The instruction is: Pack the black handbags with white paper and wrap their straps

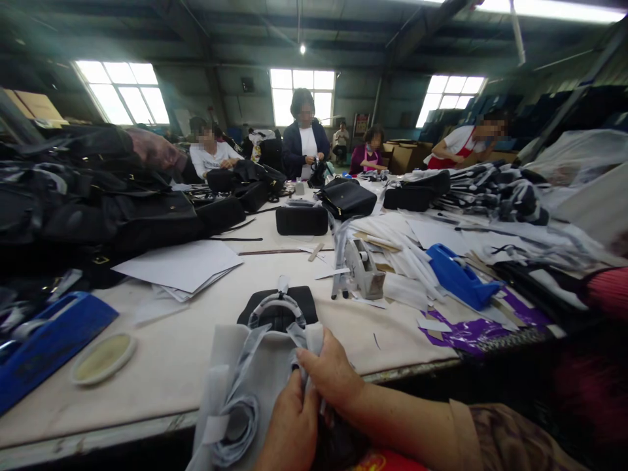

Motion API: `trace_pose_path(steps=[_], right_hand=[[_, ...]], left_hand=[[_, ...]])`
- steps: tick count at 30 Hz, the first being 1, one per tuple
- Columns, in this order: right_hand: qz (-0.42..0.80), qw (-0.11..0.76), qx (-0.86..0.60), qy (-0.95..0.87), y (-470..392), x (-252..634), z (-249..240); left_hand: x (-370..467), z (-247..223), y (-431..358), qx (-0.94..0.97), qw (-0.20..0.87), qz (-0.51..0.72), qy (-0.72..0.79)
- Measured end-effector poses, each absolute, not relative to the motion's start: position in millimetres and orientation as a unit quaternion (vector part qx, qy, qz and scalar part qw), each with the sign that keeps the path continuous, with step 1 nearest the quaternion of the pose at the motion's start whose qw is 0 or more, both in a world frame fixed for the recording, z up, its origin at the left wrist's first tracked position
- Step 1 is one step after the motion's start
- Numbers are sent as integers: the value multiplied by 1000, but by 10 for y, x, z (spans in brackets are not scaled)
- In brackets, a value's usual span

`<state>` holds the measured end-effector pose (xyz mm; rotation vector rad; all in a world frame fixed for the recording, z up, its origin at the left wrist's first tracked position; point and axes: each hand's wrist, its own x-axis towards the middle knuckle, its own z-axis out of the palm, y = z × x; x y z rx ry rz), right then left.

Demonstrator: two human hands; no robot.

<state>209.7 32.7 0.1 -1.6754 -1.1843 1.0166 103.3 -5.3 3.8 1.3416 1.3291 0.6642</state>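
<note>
A black handbag (307, 301) lies at the table's near edge, its round handle (279, 299) wrapped in pale film. White foam sheeting (267, 366) covers the side of the bag facing me. A coil of wrapped strap (240, 425) hangs at its left. My right hand (336, 373) is closed on the upper right edge of the foam sheeting, thumb toward the handle. Just below, my left hand (292, 418) has its fingers closed at the same right edge. The fingertips of both hands meet there, and whatever small part lies between them is hidden.
Blue tape dispensers (461, 278) (53, 347) sit right and left, a grey one (366, 271) in the middle. A round shallow dish (104, 360), white paper sheets (181, 265) and piled black bags (112, 209) occupy the left. Co-workers stand or sit across the table.
</note>
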Motion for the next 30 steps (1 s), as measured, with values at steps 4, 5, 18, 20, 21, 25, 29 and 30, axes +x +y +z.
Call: trace_pose_path(steps=[4,5,18,20,21,25,29,30], right_hand=[[408,342,-644,-549,390,2243,32],[421,309,-614,-592,452,2330,60],[99,7,-673,-733,2438,2957,11],[107,10,-665,-739,2505,2909,-40],[116,19,-659,-743,2514,2898,-36],[188,82,-618,-759,2319,2935,96],[364,169,-533,-744,1633,3042,192],[427,180,-503,-729,1422,3066,199]], left_hand=[[998,33,-17,564,535,276,565],[982,26,-9,564,531,276,569],[801,-100,99,527,596,270,542],[788,-94,105,520,604,277,536],[785,-87,104,516,608,285,533],[775,-45,79,475,644,311,513],[751,8,38,417,686,324,501],[745,19,29,402,695,331,497]])
